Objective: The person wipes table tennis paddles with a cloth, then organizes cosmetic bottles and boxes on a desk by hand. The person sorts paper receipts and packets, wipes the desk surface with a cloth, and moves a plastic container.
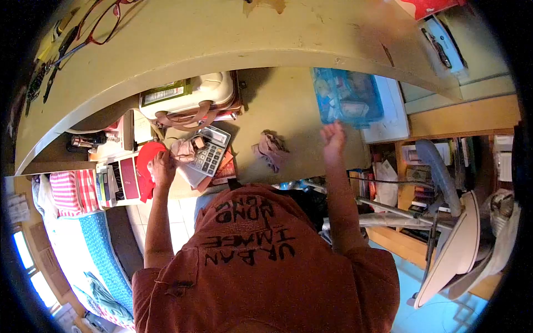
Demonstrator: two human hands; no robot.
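At the left, my left hand (162,168) is closed on a red cloth item (147,161), its fingers bent over the fabric. Beside that hand a crumpled pinkish-brown cloth (183,150) lies against a grey calculator (210,157). A second crumpled cloth (271,150) rests on the desk between my hands. My right hand (333,137) is raised just in front of a translucent blue container (348,97) with small items inside. Its fingers are loosely curved and slightly apart, and nothing shows in them.
A cream and brown bag (194,97) stands on the desk (294,89) behind the calculator. Overhead runs a shelf edge (266,60) with eyeglasses (105,25) on it. Book shelves (411,188) and a pale chair-like object (452,255) are at the right.
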